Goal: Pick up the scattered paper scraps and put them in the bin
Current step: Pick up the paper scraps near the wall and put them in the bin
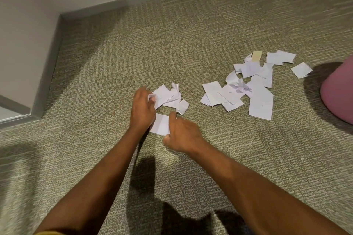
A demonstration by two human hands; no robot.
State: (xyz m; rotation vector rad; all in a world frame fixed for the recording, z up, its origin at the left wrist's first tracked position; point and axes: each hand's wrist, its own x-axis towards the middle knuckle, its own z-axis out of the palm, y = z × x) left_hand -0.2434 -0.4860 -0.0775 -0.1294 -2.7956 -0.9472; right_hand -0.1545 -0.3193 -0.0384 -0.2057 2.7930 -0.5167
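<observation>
**Both hands on the paper scraps**

The left hand curls its fingers round the edge of the near pile of scraps on the carpet. The right hand pinches a white scrap just beside it. The far pile lies near the pink bin, at the right edge. Faint marks on the papers are too small to read.
</observation>
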